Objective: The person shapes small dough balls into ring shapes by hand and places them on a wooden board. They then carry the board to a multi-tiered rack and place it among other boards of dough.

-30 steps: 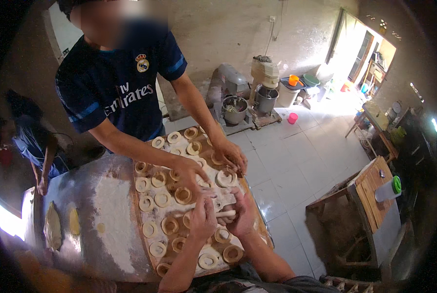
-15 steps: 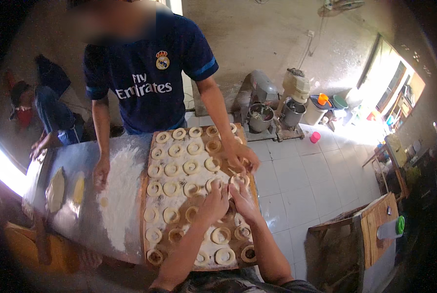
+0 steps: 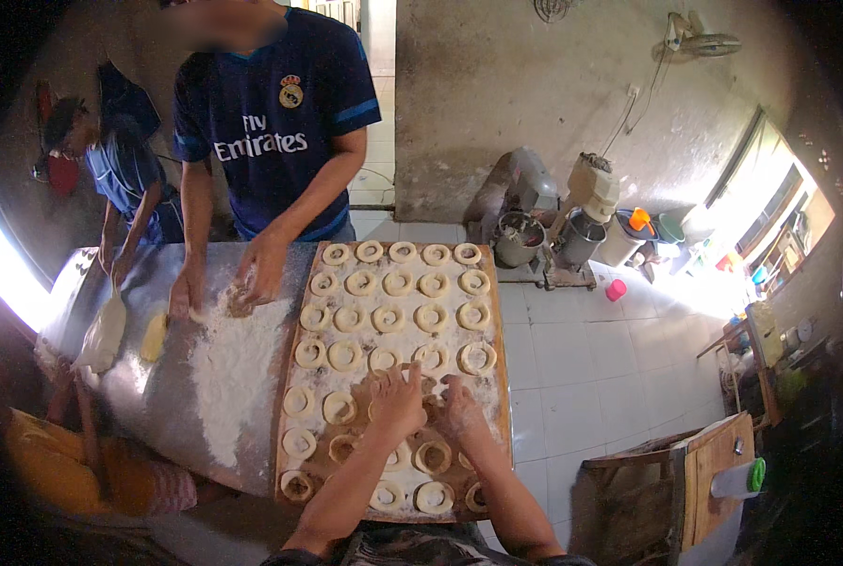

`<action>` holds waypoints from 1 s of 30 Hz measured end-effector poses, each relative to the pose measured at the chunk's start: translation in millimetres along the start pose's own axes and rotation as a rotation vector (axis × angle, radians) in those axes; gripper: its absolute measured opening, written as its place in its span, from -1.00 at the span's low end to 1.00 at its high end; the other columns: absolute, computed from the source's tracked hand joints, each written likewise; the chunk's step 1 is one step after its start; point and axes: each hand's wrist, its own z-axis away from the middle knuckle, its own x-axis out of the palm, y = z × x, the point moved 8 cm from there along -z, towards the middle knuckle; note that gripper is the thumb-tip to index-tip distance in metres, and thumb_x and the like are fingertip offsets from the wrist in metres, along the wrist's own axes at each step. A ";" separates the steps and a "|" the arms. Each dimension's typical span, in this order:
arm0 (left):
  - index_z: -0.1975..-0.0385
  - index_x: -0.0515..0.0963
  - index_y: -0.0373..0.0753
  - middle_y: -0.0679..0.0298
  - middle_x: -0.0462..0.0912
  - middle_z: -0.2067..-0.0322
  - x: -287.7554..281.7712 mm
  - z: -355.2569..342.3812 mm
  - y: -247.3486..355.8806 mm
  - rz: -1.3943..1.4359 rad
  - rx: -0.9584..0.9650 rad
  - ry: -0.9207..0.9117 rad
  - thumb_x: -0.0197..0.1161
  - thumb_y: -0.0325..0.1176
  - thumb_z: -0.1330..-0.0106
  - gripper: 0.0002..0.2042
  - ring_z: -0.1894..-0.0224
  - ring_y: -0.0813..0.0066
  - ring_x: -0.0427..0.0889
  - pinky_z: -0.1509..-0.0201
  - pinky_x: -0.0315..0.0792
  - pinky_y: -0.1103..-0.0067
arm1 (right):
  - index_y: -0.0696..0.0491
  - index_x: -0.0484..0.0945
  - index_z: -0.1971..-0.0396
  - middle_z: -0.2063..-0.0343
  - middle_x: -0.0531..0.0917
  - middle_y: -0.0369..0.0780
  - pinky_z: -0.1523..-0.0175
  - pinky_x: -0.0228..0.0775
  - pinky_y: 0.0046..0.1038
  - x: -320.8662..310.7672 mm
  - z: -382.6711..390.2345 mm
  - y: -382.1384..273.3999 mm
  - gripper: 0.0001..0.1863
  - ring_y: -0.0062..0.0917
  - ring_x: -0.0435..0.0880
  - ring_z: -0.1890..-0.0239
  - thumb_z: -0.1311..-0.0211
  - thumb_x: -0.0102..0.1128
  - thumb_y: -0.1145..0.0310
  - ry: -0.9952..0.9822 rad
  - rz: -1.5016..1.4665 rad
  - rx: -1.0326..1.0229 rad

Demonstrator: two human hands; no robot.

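Fingers (image 3: 412,376) of the left hand (image 3: 399,408) extend loosely over the middle of the floured wooden board (image 3: 322,380), seemingly released; those of the right hand (image 3: 465,413), nearer the board's right edge, are partly bent, and any grip there cannot be told. Dough rings (image 3: 478,371) lie in rows from far to near edge, presumably spaced against sticking together and floured for easy lifting.

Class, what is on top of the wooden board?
Dough rings and white flour lie on the wooden board. The left hand, right hand and forearms hide part; what they cover cannot be seen.
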 end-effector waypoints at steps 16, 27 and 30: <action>-0.46 0.05 -0.16 -0.16 0.31 -0.23 -0.2 5.6 -7.8 0.118 0.004 -0.129 0.33 -0.29 -0.17 -0.16 -0.34 -0.18 0.28 -0.44 0.04 -0.06 | 0.11 0.25 -0.20 0.21 0.59 0.07 0.08 0.50 -0.06 -13.9 12.2 -19.2 -0.45 0.04 0.59 0.13 -0.23 0.20 0.44 0.135 -0.016 -0.142; -0.24 0.38 -0.25 -0.14 0.51 -0.07 -47.4 156.3 -148.9 0.454 -0.394 0.232 0.18 -0.37 -0.36 -0.56 -0.10 -0.09 0.54 -0.12 0.47 0.26 | 0.10 0.46 -0.15 0.33 0.64 -0.16 0.28 0.49 -0.49 -120.3 136.0 98.1 -0.58 -0.62 0.64 0.35 -0.36 0.21 0.29 0.268 -0.146 0.219; -0.18 0.40 -0.32 -0.15 0.50 -0.04 -29.0 227.2 -210.9 0.281 -0.479 0.499 0.12 -0.34 -0.42 -0.63 -0.03 -0.10 0.56 -0.08 0.47 0.27 | 0.09 0.53 -0.08 0.39 0.68 -0.10 0.19 0.53 -0.33 -121.1 170.3 114.0 -0.63 -0.38 0.69 0.34 -0.35 0.17 0.25 0.117 -0.217 0.466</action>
